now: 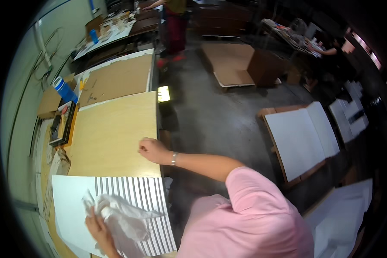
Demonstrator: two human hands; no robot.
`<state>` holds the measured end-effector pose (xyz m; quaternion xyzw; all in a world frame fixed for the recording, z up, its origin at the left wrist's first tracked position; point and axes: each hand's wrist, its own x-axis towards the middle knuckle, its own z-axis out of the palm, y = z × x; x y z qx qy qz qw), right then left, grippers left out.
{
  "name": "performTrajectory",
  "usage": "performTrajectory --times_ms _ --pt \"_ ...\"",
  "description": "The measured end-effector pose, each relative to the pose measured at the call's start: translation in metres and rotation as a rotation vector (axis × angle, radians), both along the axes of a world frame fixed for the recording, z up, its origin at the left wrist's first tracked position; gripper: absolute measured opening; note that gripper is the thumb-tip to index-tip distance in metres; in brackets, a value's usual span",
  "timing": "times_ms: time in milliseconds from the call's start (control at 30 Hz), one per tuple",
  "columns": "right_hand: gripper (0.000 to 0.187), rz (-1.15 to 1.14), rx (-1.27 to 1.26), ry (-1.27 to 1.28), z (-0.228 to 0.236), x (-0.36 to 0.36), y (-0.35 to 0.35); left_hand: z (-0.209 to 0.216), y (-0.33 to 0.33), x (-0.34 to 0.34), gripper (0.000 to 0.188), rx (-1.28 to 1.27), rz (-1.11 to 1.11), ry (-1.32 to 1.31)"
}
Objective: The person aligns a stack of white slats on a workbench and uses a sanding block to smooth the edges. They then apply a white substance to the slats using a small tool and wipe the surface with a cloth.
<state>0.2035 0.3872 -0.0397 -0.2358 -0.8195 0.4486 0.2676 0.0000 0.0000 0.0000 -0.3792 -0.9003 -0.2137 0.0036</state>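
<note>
My left hand point(99, 228) grips a crumpled white cloth point(124, 215) at its left edge. The cloth lies over a white panel point(73, 206) whose right part carries a row of parallel dark grooves or strips; the cloth covers some of them. Farther from me, my right hand point(152, 150) is curled into a loose fist over the right part of a bare pale wooden board point(116, 129). Nothing shows in its fingers. A metal band point(174, 158) circles that wrist.
Beyond the board lies a brown sheet point(120, 79). Left of it are a blue bottle point(64, 89) and a dark tool box point(62, 124). White panels point(294, 137) rest on a pallet to the right. Farther back are brown boards point(232, 62) and a person point(175, 26).
</note>
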Motion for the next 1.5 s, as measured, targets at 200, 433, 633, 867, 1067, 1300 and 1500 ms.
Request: performTrajectory --times_ms 200,433,633,867,1067,1300,1500 --pt "0.018 0.206 -0.075 0.116 0.013 -0.138 -0.005 0.024 0.044 0.066 0.058 0.056 0.080 0.125" --pt "0.023 0.387 -0.178 0.148 0.042 -0.164 -0.062 0.064 -0.032 0.132 0.061 0.285 0.395 0.073" --pt "0.038 0.492 0.056 -0.128 0.051 -0.181 -0.093 0.087 0.067 0.097 0.063 0.193 0.344 0.506" --pt "0.039 0.373 0.216 -0.156 0.036 -0.178 -0.096 0.009 0.035 0.138 0.032 -0.063 0.487 0.491" --pt "0.040 0.522 -0.090 0.054 0.010 -0.183 -0.087 -0.022 -0.147 0.209 0.037 0.334 1.064 0.470" --pt "0.032 0.528 -0.398 0.149 -0.015 -0.181 -0.063 0.039 -0.094 0.157 0.033 0.862 0.927 0.408" --pt "0.042 0.366 -0.206 0.014 0.036 -0.162 -0.099 0.077 -0.048 0.121 0.052 0.649 0.609 0.376"
